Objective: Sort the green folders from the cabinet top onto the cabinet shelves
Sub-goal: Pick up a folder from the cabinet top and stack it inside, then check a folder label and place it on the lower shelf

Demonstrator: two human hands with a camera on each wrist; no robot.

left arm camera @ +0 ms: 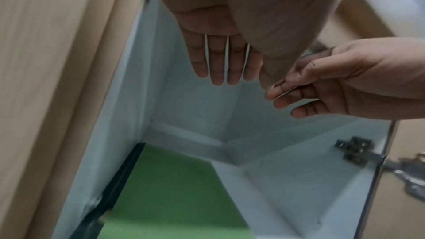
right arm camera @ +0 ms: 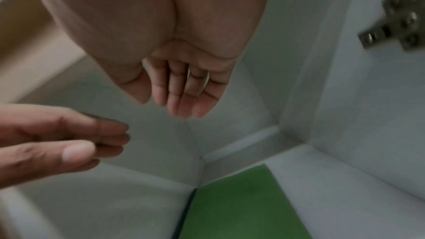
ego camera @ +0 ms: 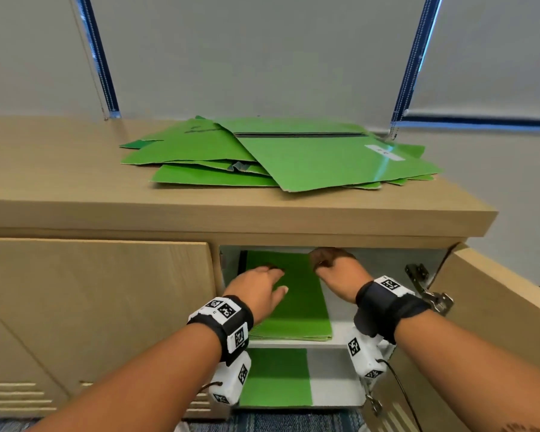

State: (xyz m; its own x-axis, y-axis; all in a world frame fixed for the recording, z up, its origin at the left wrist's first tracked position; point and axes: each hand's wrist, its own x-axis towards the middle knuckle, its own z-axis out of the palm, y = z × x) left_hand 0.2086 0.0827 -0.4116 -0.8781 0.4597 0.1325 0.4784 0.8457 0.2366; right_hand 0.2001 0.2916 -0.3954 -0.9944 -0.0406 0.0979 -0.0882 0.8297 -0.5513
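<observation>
A loose pile of green folders (ego camera: 278, 154) lies on the wooden cabinet top (ego camera: 75, 182). In the open compartment below, a stack of green folders (ego camera: 296, 304) lies flat on the upper shelf (ego camera: 340, 319), and another green folder (ego camera: 275, 378) lies on the lower shelf. My left hand (ego camera: 272, 282) hovers just over the upper stack with its fingers (left arm camera: 220, 64) straight and empty. My right hand (ego camera: 328, 263) is beside it, under the cabinet top, with its fingers (right arm camera: 184, 94) relaxed and holding nothing. The same stack (right arm camera: 241, 203) shows below both hands in the wrist views.
The compartment's door (ego camera: 496, 307) stands open to the right on a metal hinge (ego camera: 424, 288). A closed cabinet door (ego camera: 91, 307) is to the left. Window blinds (ego camera: 262, 51) hang behind the cabinet top. The right part of both white shelves is bare.
</observation>
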